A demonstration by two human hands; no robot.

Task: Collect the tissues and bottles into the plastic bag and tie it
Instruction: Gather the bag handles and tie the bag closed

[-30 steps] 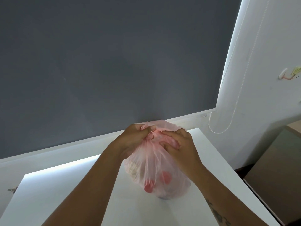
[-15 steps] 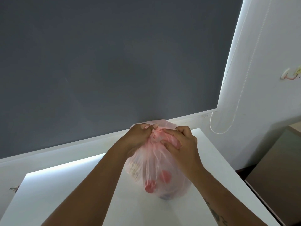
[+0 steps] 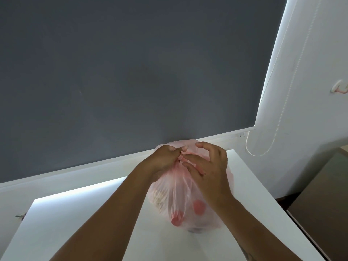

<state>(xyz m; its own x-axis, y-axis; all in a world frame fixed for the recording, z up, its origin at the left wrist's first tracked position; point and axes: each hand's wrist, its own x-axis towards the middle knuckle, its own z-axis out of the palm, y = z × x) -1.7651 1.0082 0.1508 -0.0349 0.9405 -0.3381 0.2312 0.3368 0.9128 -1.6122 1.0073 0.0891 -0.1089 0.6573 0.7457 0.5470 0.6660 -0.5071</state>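
A thin pink plastic bag [image 3: 180, 194] stands full on the white table [image 3: 75, 223]. Through its wall I see two red bottle caps [image 3: 198, 207] and crumpled pale tissue [image 3: 157, 197]. My left hand [image 3: 165, 161] pinches the gathered top of the bag between thumb and fingers. My right hand [image 3: 209, 166] sits against the bag's right side just beside the left, its fingers spread and lifted, with only the fingertips near the bunched plastic.
A dark grey roller blind [image 3: 131, 72] fills the wall behind the table, its bead cord [image 3: 263, 147] hanging at the right. A brown cabinet [image 3: 323, 204] stands close to the table's right edge. A wall hook [image 3: 339, 89] is at far right.
My right hand has let go of the bunched bag top and spread its fingers; before, both hands gripped it. My left hand keeps its pinch.
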